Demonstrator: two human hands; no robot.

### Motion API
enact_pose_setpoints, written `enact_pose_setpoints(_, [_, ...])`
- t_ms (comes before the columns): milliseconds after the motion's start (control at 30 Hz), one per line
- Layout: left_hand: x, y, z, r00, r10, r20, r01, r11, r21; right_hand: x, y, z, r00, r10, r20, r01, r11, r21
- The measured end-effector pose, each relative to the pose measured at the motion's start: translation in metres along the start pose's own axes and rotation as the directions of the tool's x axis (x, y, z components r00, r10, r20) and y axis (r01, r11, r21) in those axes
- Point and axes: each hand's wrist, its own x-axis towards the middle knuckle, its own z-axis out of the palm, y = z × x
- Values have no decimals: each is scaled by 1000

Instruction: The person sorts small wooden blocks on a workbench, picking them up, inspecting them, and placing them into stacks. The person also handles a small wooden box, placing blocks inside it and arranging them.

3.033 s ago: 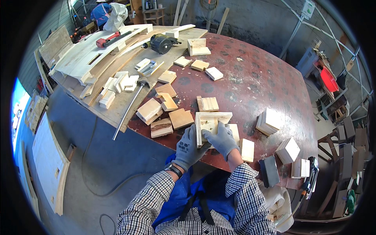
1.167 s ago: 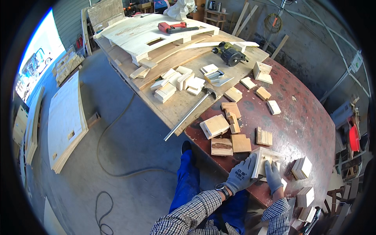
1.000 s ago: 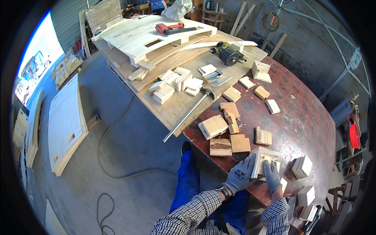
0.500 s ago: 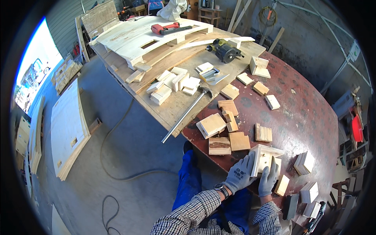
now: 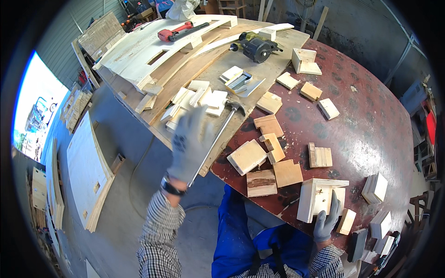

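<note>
My gloved left hand [image 5: 187, 143], blurred by motion, is raised over the plywood bench's edge with its fingers apart and nothing visible in it. Close beside it, a claw hammer [image 5: 221, 126] lies with its head on the bench and its metal handle slanting toward me. A pile of small pale wood blocks [image 5: 215, 103] lies beyond the fingers. My gloved right hand [image 5: 327, 220] is on a wooden corner piece [image 5: 313, 201] made of joined boards, at the red table's near edge. Its thumb and a finger press on the piece; the other fingers are partly hidden.
Loose wood blocks [image 5: 245, 157] are scattered over the dark red table [image 5: 357, 134]. On the bench are a black-and-green power tool [image 5: 260, 48], a red nail gun [image 5: 176, 33] and an open box of metal strips [image 5: 238, 82]. Curved plywood panels [image 5: 88, 171] stand at the left.
My left hand has let go of the corner piece and swung left and up toward the hammer and block pile. My right hand has stayed on the piece. The view has shifted slightly.
</note>
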Motion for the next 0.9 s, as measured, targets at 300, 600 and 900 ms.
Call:
enact_pose_setpoints(300, [131, -165, 106, 615, -65, 786, -521, 715, 467, 16, 9, -3, 998, -40, 38, 34, 987, 159])
enact_pose_setpoints(600, [158, -208, 188, 565, 24, 825, -529, 778, 340, 2, 13, -11, 999, 43, 0, -43, 979, 200])
enact_pose_setpoints(900, [120, -187, 126, 951, 64, 301, 8, 972, -233, 12, 1, -8, 999, 44, 11, -45, 986, 162])
